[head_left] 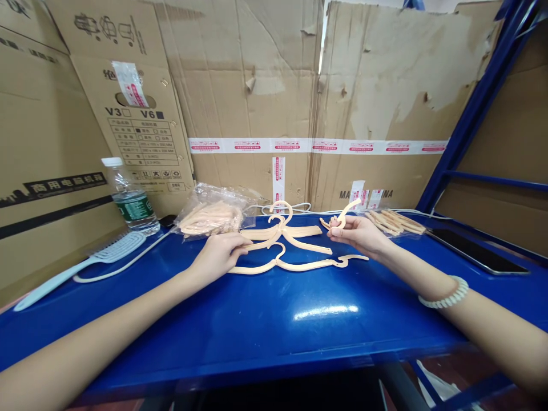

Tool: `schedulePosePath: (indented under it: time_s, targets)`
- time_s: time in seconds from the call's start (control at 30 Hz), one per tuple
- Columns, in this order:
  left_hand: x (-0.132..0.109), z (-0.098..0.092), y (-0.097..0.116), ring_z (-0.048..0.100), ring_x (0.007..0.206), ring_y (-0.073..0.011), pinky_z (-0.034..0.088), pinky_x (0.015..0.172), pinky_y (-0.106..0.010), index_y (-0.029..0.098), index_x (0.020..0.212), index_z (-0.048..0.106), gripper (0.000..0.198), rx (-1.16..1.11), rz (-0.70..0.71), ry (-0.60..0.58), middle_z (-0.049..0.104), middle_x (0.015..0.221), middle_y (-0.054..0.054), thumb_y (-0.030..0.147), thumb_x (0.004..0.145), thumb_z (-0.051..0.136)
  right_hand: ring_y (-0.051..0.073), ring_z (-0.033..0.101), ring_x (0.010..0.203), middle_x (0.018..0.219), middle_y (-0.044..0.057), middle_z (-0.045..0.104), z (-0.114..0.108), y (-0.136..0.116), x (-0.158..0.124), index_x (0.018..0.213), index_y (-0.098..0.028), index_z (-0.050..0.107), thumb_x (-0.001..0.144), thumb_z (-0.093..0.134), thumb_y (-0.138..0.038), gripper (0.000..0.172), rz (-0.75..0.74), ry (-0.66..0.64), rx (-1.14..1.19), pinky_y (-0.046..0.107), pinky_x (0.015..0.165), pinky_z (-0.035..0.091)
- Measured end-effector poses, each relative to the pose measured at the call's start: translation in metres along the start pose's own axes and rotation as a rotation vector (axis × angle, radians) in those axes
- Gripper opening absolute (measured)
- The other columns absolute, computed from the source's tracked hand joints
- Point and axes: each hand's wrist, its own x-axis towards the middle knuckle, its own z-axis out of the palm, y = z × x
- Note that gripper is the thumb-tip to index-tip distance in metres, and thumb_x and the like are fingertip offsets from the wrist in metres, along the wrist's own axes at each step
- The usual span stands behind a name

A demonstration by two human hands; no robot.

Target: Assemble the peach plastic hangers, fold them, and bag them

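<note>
My left hand (pixel 220 251) is closed, thumb and fingers pinching the left arm of a beige plastic clothes hanger in a stack (pixel 299 231) on the table. Several hangers overlap there, their hooks pointing away from me. Nearer to me lies a single hanger (pixel 306 266), its left end partly hidden by my left hand. A small curved piece sits at its right end. My right hand (pixel 359 235) is closed on small beige plastic hook pieces (pixel 342 217), raised just right of the stack. Its fingers partly cover them, and one curved tip sticks up.
On the blue table (pixel 274 319), a clear bag of beige parts (pixel 209 217), a water bottle (pixel 132 202) and a hairbrush (pixel 115 248) are at left. A second bag of parts (pixel 396 221) and a phone (pixel 479 251) lie right. Cardboard (pixel 257 103) stands behind.
</note>
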Motion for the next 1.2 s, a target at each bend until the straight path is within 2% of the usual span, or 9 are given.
schedulePosePath:
  time_s: [0.1, 0.27, 0.43, 0.57, 0.73, 0.97, 1.2]
  targets:
    - [-0.001, 0.001, 0.002, 0.067, 0.079, -0.0215, 0.051, 0.075, -0.032, 0.02, 0.091, 0.072, 0.021, 0.017, -0.007, 0.021, 0.074, 0.089, -0.005, 0.017, 0.084, 0.052, 0.013, 0.064, 0.071, 0.073, 0.0, 0.066, -0.002, 0.0, 0.0, 0.069, -0.016, 0.065, 0.046, 0.092, -0.034, 0.039, 0.033, -0.042, -0.034, 0.033, 0.085, 0.055]
    - [-0.002, 0.0, 0.002, 0.065, 0.071, -0.0195, 0.048, 0.069, -0.03, 0.019, 0.085, 0.068, 0.015, 0.019, -0.05, 0.025, 0.071, 0.082, -0.004, 0.019, 0.083, 0.053, 0.013, 0.065, 0.079, 0.076, 0.0, 0.064, -0.007, -0.001, 0.0, 0.071, -0.015, 0.064, 0.055, 0.089, -0.034, 0.035, 0.112, -0.211, 0.004, 0.03, 0.084, 0.055]
    - [-0.002, 0.0, 0.001, 0.065, 0.073, -0.0185, 0.047, 0.069, -0.029, 0.019, 0.085, 0.066, 0.013, 0.018, -0.064, 0.029, 0.071, 0.084, -0.002, 0.022, 0.082, 0.054, 0.019, 0.069, 0.09, 0.088, 0.004, 0.067, -0.009, -0.007, -0.003, 0.082, -0.014, 0.062, 0.073, 0.08, -0.026, 0.023, 0.215, -0.335, 0.09, 0.036, 0.089, 0.055]
    - [-0.002, -0.001, 0.003, 0.065, 0.072, -0.0181, 0.046, 0.069, -0.029, 0.019, 0.084, 0.066, 0.014, 0.019, -0.065, 0.022, 0.071, 0.083, -0.002, 0.024, 0.083, 0.053, 0.021, 0.072, 0.088, 0.085, 0.007, 0.07, -0.007, -0.008, -0.004, 0.083, -0.013, 0.06, 0.082, 0.07, -0.018, 0.011, 0.273, -0.328, 0.094, 0.034, 0.083, 0.058]
    - [-0.001, 0.0, 0.003, 0.064, 0.072, -0.0174, 0.046, 0.068, -0.027, 0.019, 0.085, 0.066, 0.013, 0.009, -0.063, 0.016, 0.071, 0.084, -0.002, 0.023, 0.083, 0.054, 0.018, 0.073, 0.08, 0.088, 0.012, 0.074, -0.001, -0.009, -0.006, 0.079, -0.014, 0.056, 0.085, 0.066, -0.014, 0.011, 0.318, -0.309, 0.084, 0.026, 0.073, 0.059]
    - [-0.002, -0.002, 0.004, 0.064, 0.074, -0.0176, 0.046, 0.069, -0.028, 0.018, 0.085, 0.067, 0.014, 0.037, -0.038, 0.019, 0.071, 0.085, -0.002, 0.02, 0.083, 0.053, 0.017, 0.073, 0.074, 0.074, 0.007, 0.072, 0.005, -0.011, -0.008, 0.079, -0.012, 0.059, 0.084, 0.064, -0.009, 0.007, 0.322, -0.214, 0.097, 0.023, 0.065, 0.06]
    - [-0.002, -0.001, 0.006, 0.064, 0.072, -0.0168, 0.046, 0.067, -0.027, 0.018, 0.084, 0.068, 0.014, 0.059, -0.027, 0.037, 0.071, 0.083, -0.002, 0.019, 0.083, 0.054, 0.017, 0.072, 0.069, 0.069, 0.007, 0.071, 0.004, -0.01, -0.008, 0.077, -0.01, 0.061, 0.086, 0.06, -0.005, 0.011, 0.311, -0.18, 0.093, 0.023, 0.065, 0.06]
